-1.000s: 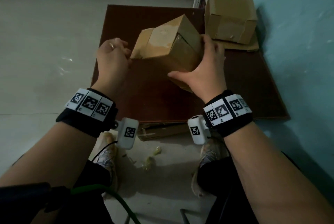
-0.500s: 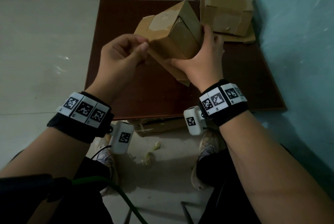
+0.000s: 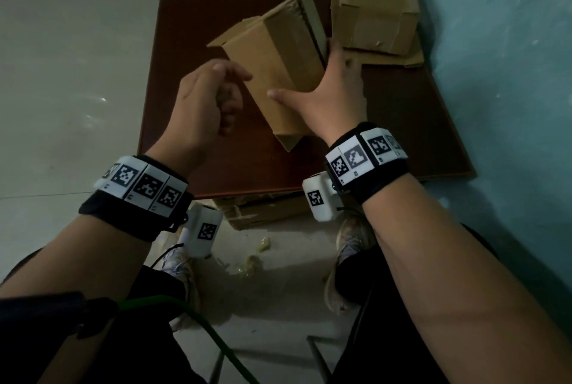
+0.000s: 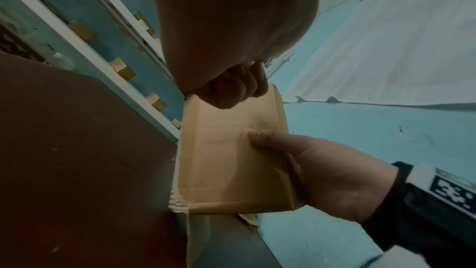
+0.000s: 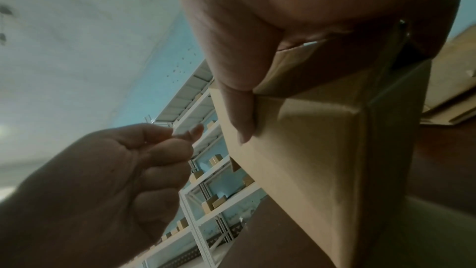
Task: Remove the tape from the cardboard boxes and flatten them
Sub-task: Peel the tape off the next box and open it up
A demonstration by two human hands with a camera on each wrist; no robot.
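I hold a long brown cardboard box point(image 3: 278, 52) tilted above the brown board point(image 3: 247, 166). My right hand point(image 3: 331, 95) grips its right side, thumb flat on the near face and fingers hidden round the far side. The wrist views show the box point(image 4: 226, 160) point(image 5: 309, 150) with its end flaps loose. My left hand point(image 3: 213, 95) hovers just left of the box without touching it, fingers curled. In the right wrist view that left hand point(image 5: 180, 136) pinches thumb to forefinger on what looks like a thin clear sliver of tape, which is hard to make out.
A second, squarer box point(image 3: 374, 12) stands on flattened cardboard point(image 3: 399, 56) at the board's far right corner by the blue wall point(image 3: 495, 74). More flattened cardboard point(image 3: 263, 213) lies under the near edge. Crumpled tape wads point(image 3: 250, 266) lie on the floor between my shoes.
My left hand pulled away from the box's left edge toward me, fingers still pinched. My right hand turned the box so a long plain face shows, and raised it slightly.
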